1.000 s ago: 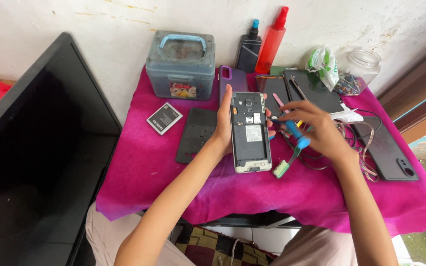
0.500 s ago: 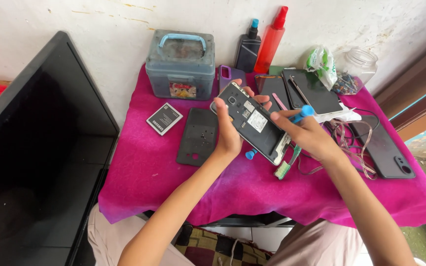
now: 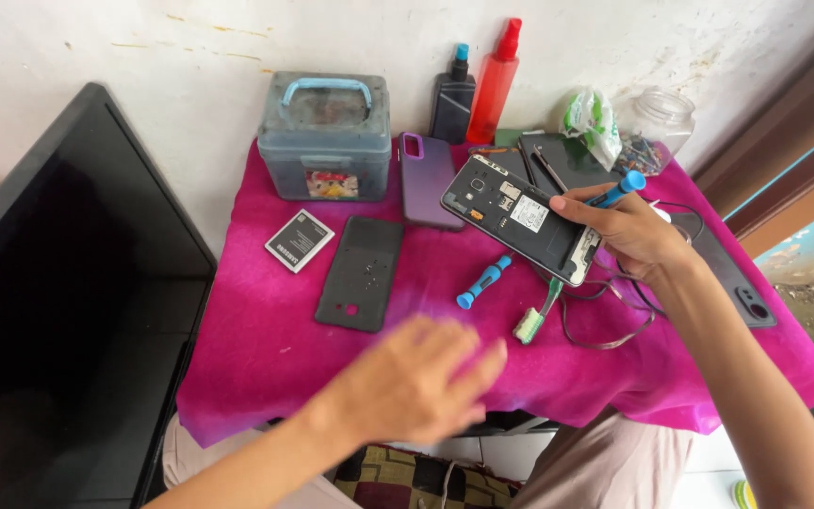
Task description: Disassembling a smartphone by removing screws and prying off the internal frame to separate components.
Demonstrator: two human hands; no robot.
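Now, going from left to right: a big black screen [image 3: 58, 311] stands at the left edge, beside the table with the pink cloth [image 3: 266, 349]. On the cloth lie a flat battery [image 3: 300, 240], a black back cover [image 3: 362, 273] and, behind them, a grey plastic box [image 3: 329, 137] with a blue handle. A purple phone [image 3: 429, 179] lies next to the box.

The left hand [image 3: 416, 382] hovers low over the front edge of the table, holding nothing. It is blurred, but its fingers seem loosely apart.

A small blue screwdriver [image 3: 484, 282] and a green brush [image 3: 534, 316] lie on the cloth near the middle.

The right hand [image 3: 628, 231] holds the opened phone [image 3: 518, 217] in the air above the table. Its fingers are clamped on the lower end of the phone, and a blue tool [image 3: 619, 188] sits between them too. The long axis of the phone runs from upper left to lower right, with the open back facing up and the camera end pointing to the purple phone.

I think the grip is risky: only one hand pinches one end while also keeping the tool, so the phone could tip or slip down on the cables [image 3: 605, 320].
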